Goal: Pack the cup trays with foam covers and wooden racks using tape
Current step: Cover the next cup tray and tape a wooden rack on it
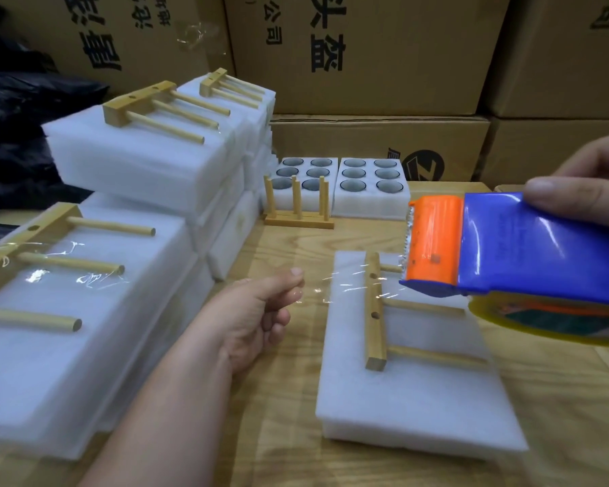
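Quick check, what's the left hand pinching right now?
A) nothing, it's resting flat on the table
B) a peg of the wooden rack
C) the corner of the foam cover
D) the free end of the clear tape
D: the left hand pinches the end of the clear tape, which stretches over the wooden rack to the tape dispenser held by the right hand.

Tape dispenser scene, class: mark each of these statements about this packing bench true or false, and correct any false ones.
1. The right hand holds the tape dispenser. True.
2. The left hand pinches the clear tape end. True.
3. The wooden rack beside the dispenser stands upright. False: it lies flat on the foam cover.
4. The two open cup trays hold four cups each. False: six each.
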The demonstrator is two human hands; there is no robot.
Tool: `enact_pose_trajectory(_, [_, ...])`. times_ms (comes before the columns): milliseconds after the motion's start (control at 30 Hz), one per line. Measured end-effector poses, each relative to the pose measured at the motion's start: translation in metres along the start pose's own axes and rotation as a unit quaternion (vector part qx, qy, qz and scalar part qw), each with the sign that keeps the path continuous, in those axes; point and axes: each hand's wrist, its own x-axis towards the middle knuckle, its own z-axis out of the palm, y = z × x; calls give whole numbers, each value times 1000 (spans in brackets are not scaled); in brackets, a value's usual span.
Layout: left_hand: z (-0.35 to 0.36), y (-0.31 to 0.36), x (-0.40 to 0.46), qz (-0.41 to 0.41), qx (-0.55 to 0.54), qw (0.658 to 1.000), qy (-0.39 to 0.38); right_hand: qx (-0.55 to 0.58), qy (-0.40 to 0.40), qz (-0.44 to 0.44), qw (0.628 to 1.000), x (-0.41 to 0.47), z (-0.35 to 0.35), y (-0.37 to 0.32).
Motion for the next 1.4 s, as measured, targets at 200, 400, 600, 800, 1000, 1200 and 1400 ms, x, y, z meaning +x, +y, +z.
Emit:
enact_pose_trajectory(200, [0,-7,4,-40,36,998,-15,-66,78,42,994,42,-8,16])
enact_pose_trajectory(400, [0,-13,6,-33,80,995,-47,-93,84,27,992,42,-11,25])
enact_pose_trajectory(600, [13,-19,3,10,213,976,-50,-87,102,23,991,47,-11,29])
enact_pose_trajectory(800, [23,-30,4,75,357,931,-14,-111,61,-26,992,46,-26,43])
enact_pose_trajectory(1000, [31,-35,16,192,186,958,100,-86,90,22,992,44,-16,34])
enact_pose_trajectory(1200, [38,-32,2,155,169,973,-3,-91,82,20,992,37,-6,21])
enact_pose_trajectory(1400, [29,-27,-1,190,172,948,-189,-91,75,21,993,33,-2,13])
